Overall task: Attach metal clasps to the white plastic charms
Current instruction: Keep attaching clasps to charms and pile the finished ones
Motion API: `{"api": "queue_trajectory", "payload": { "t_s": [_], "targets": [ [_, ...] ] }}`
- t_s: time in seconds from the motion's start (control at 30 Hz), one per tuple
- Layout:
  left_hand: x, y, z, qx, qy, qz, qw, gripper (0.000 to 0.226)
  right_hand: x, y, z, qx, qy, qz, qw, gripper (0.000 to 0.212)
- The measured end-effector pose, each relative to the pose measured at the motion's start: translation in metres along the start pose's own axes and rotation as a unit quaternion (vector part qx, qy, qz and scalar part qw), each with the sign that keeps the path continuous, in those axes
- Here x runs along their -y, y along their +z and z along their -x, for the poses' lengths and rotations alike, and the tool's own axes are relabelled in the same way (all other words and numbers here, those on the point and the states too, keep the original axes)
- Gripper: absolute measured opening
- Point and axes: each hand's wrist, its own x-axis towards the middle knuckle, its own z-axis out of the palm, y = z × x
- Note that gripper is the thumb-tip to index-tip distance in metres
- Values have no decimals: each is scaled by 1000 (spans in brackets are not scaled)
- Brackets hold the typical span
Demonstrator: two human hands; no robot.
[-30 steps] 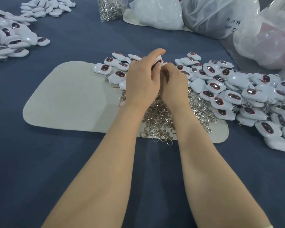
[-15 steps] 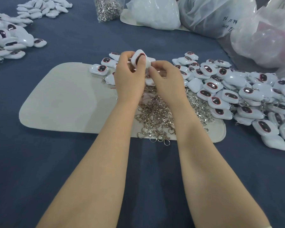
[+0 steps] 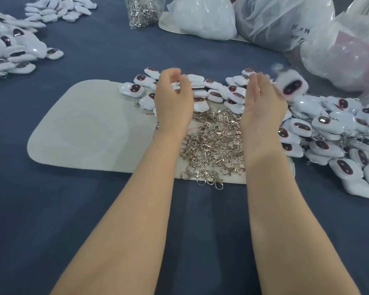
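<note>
Two empty hands: left hand (image 3: pixel 173 99) loosely curled, right hand (image 3: pixel 262 103) flat. A blurred charm (image 3: pixel 292 87) is at 2 o'clock off the right fingertips, not touching. Clasp heap (image 3: pixel 213 145) lies between the wrists. Loose charms (image 3: pixel 197 78) are nearest the left hand, at its 2 o'clock.

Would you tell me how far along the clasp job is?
Done: the right pile of charms, clasps showing among them. In hand: nothing; a blurred charm midair beside the open right hand. Still to do: a heap of loose clasps and more charms beyond it.
</note>
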Motion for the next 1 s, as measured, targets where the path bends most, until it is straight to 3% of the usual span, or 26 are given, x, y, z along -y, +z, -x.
{"api": "queue_trajectory", "payload": {
  "t_s": [0.07,0.17,0.23,0.3,0.37,0.53,0.8,1.0],
  "targets": [
    [0,0,0,-1,-5,-7,1000,20,-2,-4,-1,-8,-35,220,975,18],
    [1,1,1,10,0,-19,1000,18,-14,-11,-2,28,-148,546,824,35],
    [2,1,1,11,4,-23,1000,17,-19,-13,-5,76,-189,660,723,43],
    [2,1,3,14,6,-28,999,18,-23,-18,-6,126,-176,732,646,49],
    [1,2,4,20,4,-31,999,17,-26,-22,-5,148,-169,768,600,52],
    [1,2,3,27,-2,-35,999,15,-28,-19,-1,116,-174,757,619,40],
    [3,5,1,50,-30,-43,997,14,-35,-6,8,185,-193,732,626,31],
    [2,5,3,69,-53,-30,996,13,-27,-2,15,158,-225,589,760,28]
  ]
}}
